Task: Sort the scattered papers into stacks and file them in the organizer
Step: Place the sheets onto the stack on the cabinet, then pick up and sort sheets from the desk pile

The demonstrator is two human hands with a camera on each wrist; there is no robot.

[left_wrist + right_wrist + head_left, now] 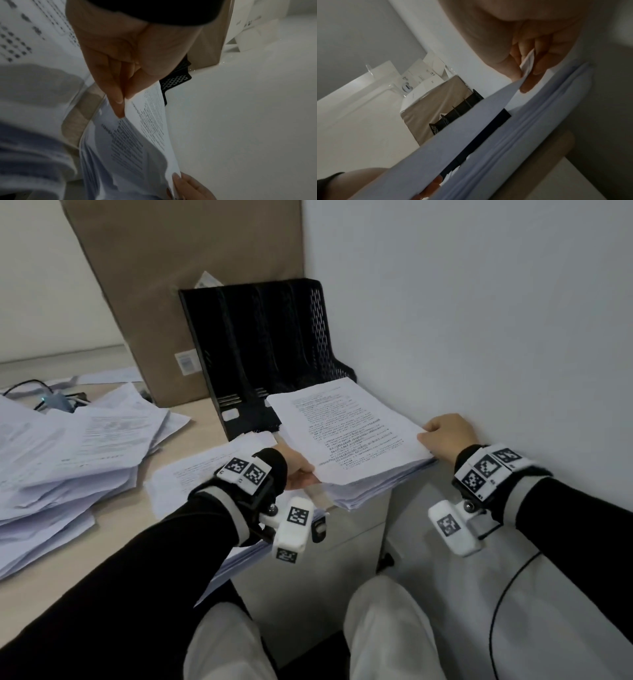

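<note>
A printed sheet [346, 429] is held just above a thick paper stack [373, 487] at the desk's right front corner. My left hand [301, 470] pinches the sheet's near left edge; the left wrist view shows the sheet [150, 121] caught between thumb and fingers [118, 104]. My right hand [445, 433] pinches the sheet's right corner [527, 67], close to the wall. The black mesh organizer [270, 344] stands behind the stack, its slots dark. A messy heap of papers [68, 460] lies on the left of the desk, and another small pile [202, 474] lies under my left wrist.
A tall brown cardboard box [171, 285] leans behind the organizer. Cables and a small device [54, 400] lie at the far left. The white wall [479, 320] runs along the desk's right side. My knees [383, 628] are below the desk edge.
</note>
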